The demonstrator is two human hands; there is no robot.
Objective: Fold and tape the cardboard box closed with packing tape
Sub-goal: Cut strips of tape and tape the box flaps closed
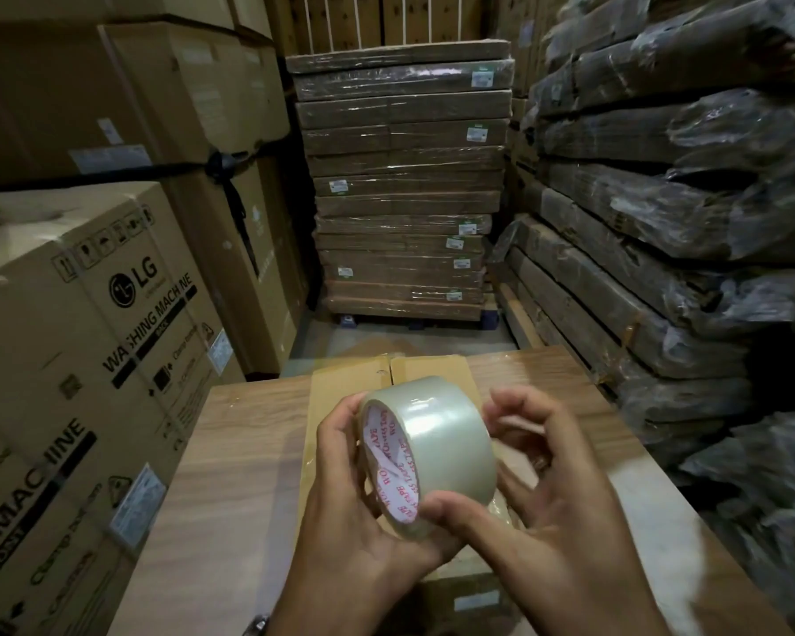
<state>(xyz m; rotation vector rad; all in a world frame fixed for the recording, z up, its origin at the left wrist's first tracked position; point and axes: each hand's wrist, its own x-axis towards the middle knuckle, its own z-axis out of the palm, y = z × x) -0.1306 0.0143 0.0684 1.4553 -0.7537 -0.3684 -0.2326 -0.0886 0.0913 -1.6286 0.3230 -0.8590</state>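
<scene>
Clear tape roll (pixel 428 452), lower centre, gripped by curled fingers of left hand (pixel 345 521) and right hand (pixel 551 502) above the folded box (pixel 340 401). Likely step: finding the tape end; next, peel it free.

Dim warm light, glare on the tape roll (pixel 437 433), motion-blurred right hand (pixel 551 507), wide-angle bending at the edges.

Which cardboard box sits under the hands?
The plain cardboard box on the wooden table, below the tape roll; the LG washing machine boxes stand stacked at left.
</scene>
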